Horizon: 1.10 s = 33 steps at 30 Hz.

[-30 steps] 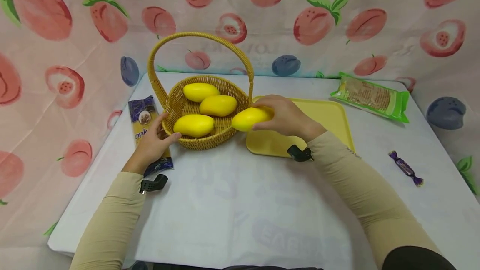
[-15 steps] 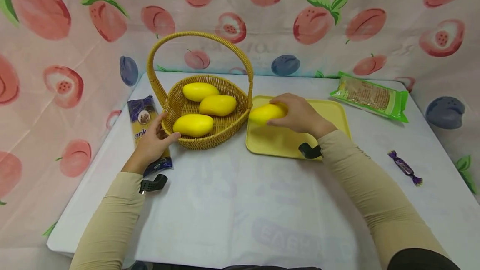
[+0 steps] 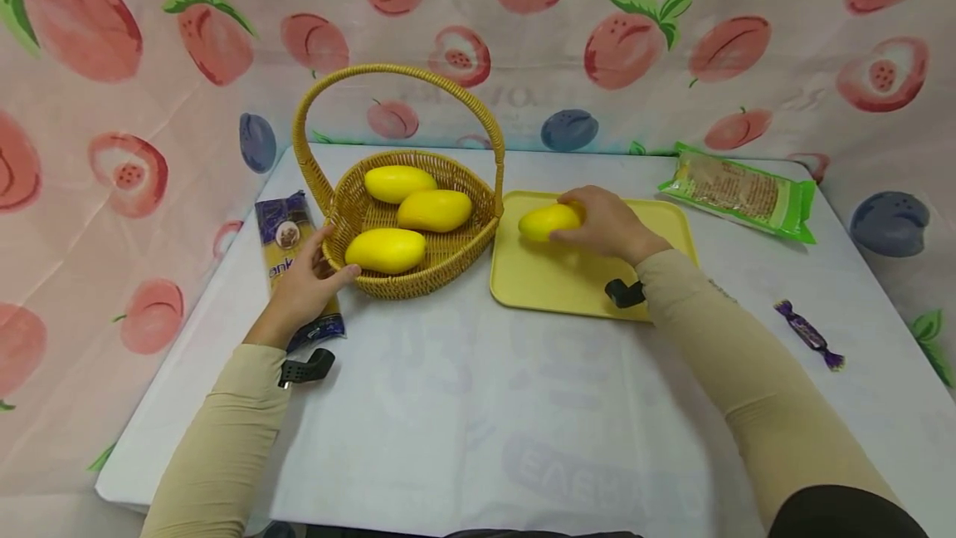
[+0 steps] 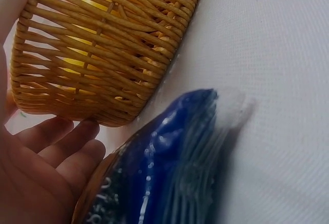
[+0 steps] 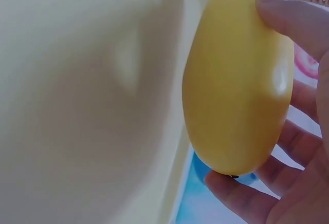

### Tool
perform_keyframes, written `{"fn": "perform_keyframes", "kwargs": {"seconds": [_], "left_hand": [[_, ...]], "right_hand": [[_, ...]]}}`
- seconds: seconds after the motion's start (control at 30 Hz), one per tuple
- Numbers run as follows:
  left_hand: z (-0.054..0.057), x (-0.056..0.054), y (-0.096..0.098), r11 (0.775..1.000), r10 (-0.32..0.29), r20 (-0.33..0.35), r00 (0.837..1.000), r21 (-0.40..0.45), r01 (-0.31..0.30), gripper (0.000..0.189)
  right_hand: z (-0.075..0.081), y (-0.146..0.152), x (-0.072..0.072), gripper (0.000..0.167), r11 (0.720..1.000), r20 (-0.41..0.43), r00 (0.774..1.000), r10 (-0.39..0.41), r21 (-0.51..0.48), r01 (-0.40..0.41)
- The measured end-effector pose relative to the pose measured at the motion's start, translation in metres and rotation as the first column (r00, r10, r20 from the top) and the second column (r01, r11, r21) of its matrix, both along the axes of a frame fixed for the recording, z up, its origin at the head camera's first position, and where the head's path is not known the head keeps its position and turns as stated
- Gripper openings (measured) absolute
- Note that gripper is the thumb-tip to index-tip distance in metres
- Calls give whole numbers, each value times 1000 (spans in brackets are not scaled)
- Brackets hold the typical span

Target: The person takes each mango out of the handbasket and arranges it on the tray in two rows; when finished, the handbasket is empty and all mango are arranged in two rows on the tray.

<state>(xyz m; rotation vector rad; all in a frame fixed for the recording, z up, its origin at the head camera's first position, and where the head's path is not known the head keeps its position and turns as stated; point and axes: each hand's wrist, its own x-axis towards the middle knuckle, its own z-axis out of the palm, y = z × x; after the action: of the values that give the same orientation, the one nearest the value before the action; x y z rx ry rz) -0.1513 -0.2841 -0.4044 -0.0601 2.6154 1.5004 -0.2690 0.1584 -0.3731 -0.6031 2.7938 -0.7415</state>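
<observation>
Three yellow mangoes, one of them in front (image 3: 385, 251), lie in a woven basket (image 3: 418, 281) with a tall arched handle. My left hand (image 3: 302, 287) holds the basket at its front left, thumb at the rim and fingertips against the wicker side (image 4: 103, 54). Over the yellow tray (image 3: 553, 287), right of the basket, my right hand (image 3: 607, 227) grips another mango (image 3: 545, 223). Seen from the right wrist, thumb and fingers wrap this mango (image 5: 234, 80), and its shadow falls on the tray. Whether it touches the tray, I cannot tell.
A blue and gold packet (image 3: 280, 222) lies partly under my left hand, beside the basket. At the back right is a green packet (image 3: 739, 193), and a purple wrapped candy (image 3: 808, 335) lies at the right. Fruit-printed cloth hangs behind the white table (image 3: 463, 422).
My right hand has carried its mango rightward, from beside the basket's right rim to over the tray. The left hand and the basket have stayed in place.
</observation>
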Motion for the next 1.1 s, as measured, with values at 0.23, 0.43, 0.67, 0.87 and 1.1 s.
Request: {"fn": "perform_keyframes", "kwargs": {"seconds": [0.23,0.43,0.67,0.87,1.1], "left_hand": [[-1,-1,0,1000,-7,-5,1000,16,7,90],[-5,-1,-1,999,-13,-23,1000,31,14,90],[-4,-1,-1,1000,-8,-17,1000,21,9,91],[-2,0,-1,1000,0,-18,1000,2,0,92],[-2,0,1,1000,6,-16,1000,-25,-6,92]], "right_hand": [[-7,-4,-16,70,999,11,1000,-27,18,26],[-12,-8,-26,70,999,7,999,-33,4,33],[-14,-8,-28,74,998,54,997,-55,9,54],[-13,-2,-28,67,1000,57,998,-20,9,20],[-13,-2,-26,59,1000,65,998,-1,15,0]]}}
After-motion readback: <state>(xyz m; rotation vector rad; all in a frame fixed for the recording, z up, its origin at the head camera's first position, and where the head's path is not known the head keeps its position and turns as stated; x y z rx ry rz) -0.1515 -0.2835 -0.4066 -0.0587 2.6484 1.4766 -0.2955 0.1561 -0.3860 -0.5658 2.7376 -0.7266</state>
